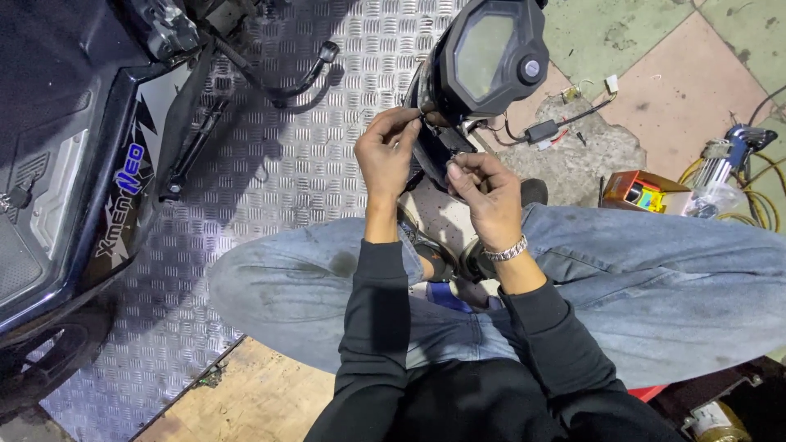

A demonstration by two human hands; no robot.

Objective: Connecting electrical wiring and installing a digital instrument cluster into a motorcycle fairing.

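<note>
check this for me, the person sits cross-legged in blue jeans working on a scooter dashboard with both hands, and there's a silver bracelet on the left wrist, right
Not quite. The silver bracelet is on the right wrist, not the left, as the head view shows. The rest holds: the person sits cross-legged in blue jeans, with the left hand and right hand both at the dashboard.

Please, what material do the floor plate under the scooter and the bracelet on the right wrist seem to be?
Floor plate: probably metal, aluminium or steel; raised tread pattern, dull silvery sheen. Bracelet on the right hand: apparently polished metal; bright, silver-coloured links.
</note>
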